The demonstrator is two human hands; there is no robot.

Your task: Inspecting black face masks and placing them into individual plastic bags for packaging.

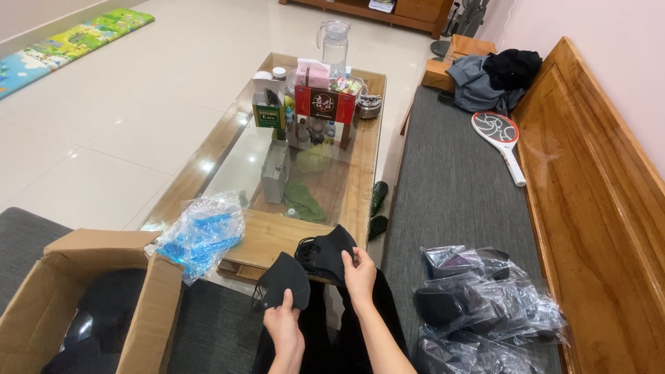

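My left hand (282,327) holds a single black face mask (285,280) by its lower edge, low in the middle of the view. My right hand (359,269) grips a stack of black masks (325,251) with dangling ear loops, just right of and above the single mask. Both hands are over my lap, at the near end of a wooden coffee table (271,241). A crinkled clear bag with blue contents (202,234) lies on that table end, left of my hands.
An open cardboard box (48,305) with dark contents stands at lower left. Several clear bags of dark masks (485,305) lie on the grey bench cushion (450,187) at right. The glass tabletop carries boxes, bottles and a jug (335,43). A racket-shaped swatter (500,138) and clothes rest on the bench.
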